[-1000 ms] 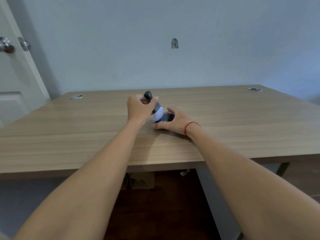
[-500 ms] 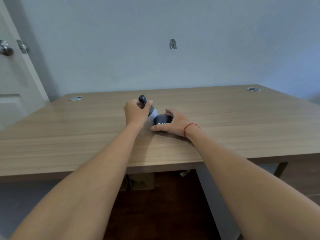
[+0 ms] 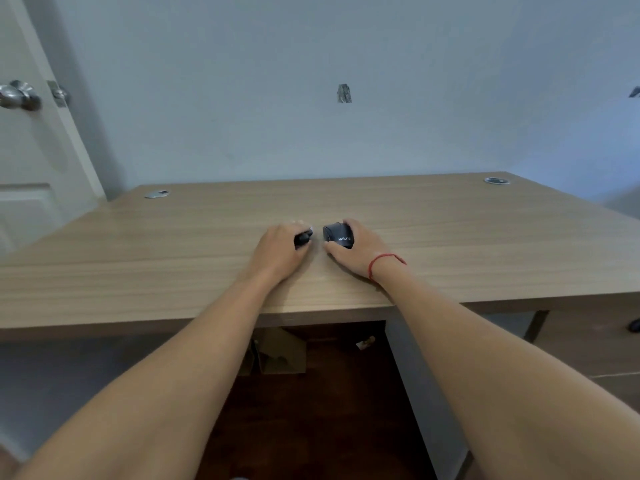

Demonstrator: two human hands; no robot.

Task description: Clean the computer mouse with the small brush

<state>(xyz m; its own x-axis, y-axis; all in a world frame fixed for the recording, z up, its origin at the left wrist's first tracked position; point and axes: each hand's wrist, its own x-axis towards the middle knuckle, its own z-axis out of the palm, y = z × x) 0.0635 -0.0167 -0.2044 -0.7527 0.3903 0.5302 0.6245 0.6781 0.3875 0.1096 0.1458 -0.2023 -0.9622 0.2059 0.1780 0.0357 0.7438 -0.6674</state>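
A dark computer mouse [image 3: 337, 235] with white lettering sits on the wooden desk [image 3: 450, 237], near the middle. My right hand [image 3: 356, 249] is wrapped around its right side and holds it. My left hand [image 3: 280, 247] lies low on the desk just left of the mouse, closed on the small brush [image 3: 303, 238]. Only the brush's dark handle end shows past my fingers; its white bristles are hidden. A small gap separates the brush from the mouse.
Two round metal cable grommets sit at the desk's far corners, one at the left [image 3: 156, 194] and one at the right [image 3: 496, 180]. A white door with a metal knob [image 3: 19, 95] stands at the left. A cardboard box [image 3: 277, 351] is under the desk.
My left hand has lowered the brush from the mouse's top down to the desk surface, left of the mouse. The white bristles are no longer visible. My right hand stays on the mouse.
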